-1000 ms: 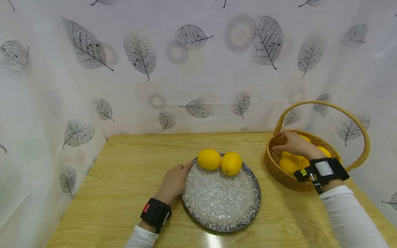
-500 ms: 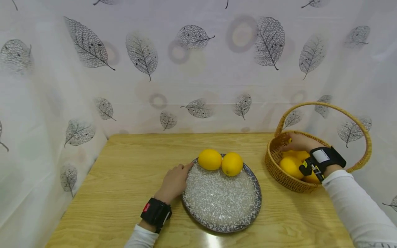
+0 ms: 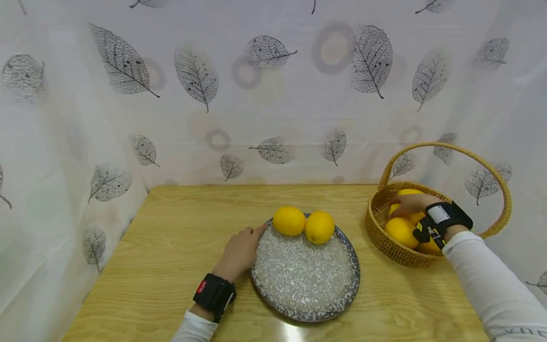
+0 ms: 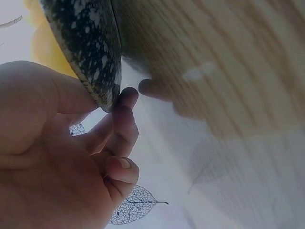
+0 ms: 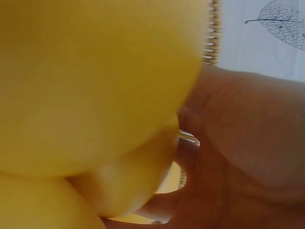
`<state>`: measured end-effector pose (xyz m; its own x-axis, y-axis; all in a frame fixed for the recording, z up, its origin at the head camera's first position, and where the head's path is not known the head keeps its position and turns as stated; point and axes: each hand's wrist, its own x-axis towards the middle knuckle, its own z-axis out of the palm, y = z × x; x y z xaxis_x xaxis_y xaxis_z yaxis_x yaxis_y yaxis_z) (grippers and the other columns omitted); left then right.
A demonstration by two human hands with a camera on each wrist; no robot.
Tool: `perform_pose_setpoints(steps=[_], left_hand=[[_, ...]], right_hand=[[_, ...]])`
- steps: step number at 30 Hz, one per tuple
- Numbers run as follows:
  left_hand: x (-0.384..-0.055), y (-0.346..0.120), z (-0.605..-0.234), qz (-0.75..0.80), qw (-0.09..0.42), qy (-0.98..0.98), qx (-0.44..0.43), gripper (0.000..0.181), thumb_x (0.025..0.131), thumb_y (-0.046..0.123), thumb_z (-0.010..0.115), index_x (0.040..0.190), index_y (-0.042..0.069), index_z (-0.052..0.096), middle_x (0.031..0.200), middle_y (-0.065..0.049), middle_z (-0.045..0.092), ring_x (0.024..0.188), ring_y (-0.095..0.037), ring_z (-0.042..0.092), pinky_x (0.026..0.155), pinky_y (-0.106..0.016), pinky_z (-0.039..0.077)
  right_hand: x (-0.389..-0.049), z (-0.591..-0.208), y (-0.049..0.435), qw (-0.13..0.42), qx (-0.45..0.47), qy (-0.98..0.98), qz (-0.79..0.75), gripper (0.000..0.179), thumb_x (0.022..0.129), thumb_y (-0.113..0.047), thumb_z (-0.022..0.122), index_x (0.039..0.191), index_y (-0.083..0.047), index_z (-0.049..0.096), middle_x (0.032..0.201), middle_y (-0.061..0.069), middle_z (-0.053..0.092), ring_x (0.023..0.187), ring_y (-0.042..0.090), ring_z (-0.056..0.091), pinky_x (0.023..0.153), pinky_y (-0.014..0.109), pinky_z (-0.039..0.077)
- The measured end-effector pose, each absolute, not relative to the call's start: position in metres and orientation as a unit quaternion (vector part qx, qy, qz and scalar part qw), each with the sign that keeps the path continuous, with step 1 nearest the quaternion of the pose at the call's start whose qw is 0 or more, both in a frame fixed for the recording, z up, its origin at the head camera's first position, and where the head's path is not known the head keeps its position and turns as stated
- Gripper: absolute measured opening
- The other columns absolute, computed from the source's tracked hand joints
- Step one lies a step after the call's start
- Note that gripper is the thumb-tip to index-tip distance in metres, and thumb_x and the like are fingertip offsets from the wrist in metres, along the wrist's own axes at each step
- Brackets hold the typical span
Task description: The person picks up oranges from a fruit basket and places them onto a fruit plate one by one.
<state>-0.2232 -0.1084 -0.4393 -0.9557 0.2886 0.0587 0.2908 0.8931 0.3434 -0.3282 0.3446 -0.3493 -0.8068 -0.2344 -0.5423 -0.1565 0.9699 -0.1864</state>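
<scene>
A speckled grey plate [image 3: 305, 280] lies on the table with two lemons, one on the left [image 3: 288, 221] and one on the right [image 3: 319, 227], touching at its far edge. My left hand [image 3: 239, 251] pinches the plate's left rim; the left wrist view has the thumb above the rim [image 4: 102, 71] and fingertips below. Inside the wicker basket [image 3: 382, 240], my right hand [image 3: 412, 203] grips a lemon [image 3: 394, 209], its fingers curved round the far side. In the right wrist view a near lemon [image 5: 95, 86] hides part of the held lemon [image 5: 138, 176].
More lemons fill the basket, one at its front [image 3: 401, 232] and one at the back [image 3: 409, 192]. The tall basket handle [image 3: 474, 154] arches over my right wrist. Behind the wooden table [image 3: 179, 228] hangs a leaf-patterned curtain [image 3: 273, 104].
My right hand has gone down from the basket's far left rim in among the lemons and drawn slightly back with a lemon in its fingers. The left hand and plate have stayed put.
</scene>
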Motion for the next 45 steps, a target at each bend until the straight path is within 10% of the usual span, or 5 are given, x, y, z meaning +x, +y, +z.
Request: perform_pose_setpoints(steps=[30,45], left_hand=[[-0.222,-0.106,-0.443,-0.170,-0.012,-0.975,-0.143,0.053,0.091,-0.002,0.053,0.142,0.011,0.051,0.112,-0.021,0.066,0.091,-0.031,0.062,0.078,-0.046,0.054],[-0.222,-0.108,-0.439,-0.167,-0.001,-0.975,-0.144,0.053,0.091,-0.005,0.052,0.142,0.009,0.052,0.111,-0.022,0.066,0.091,-0.032,0.062,0.076,-0.046,0.055]], right_hand=[[-0.318,-0.363,0.351,0.225,-0.130,0.961,-0.092,0.066,0.092,-0.036,0.060,0.136,0.011,0.046,0.130,0.044,0.050,0.099,0.039,0.056,0.078,0.046,0.052],[-0.310,-0.365,0.351,0.108,-0.164,0.975,-0.102,0.057,0.090,-0.026,0.063,0.128,0.014,0.053,0.122,0.043,0.057,0.106,0.051,0.056,0.086,0.063,0.049]])
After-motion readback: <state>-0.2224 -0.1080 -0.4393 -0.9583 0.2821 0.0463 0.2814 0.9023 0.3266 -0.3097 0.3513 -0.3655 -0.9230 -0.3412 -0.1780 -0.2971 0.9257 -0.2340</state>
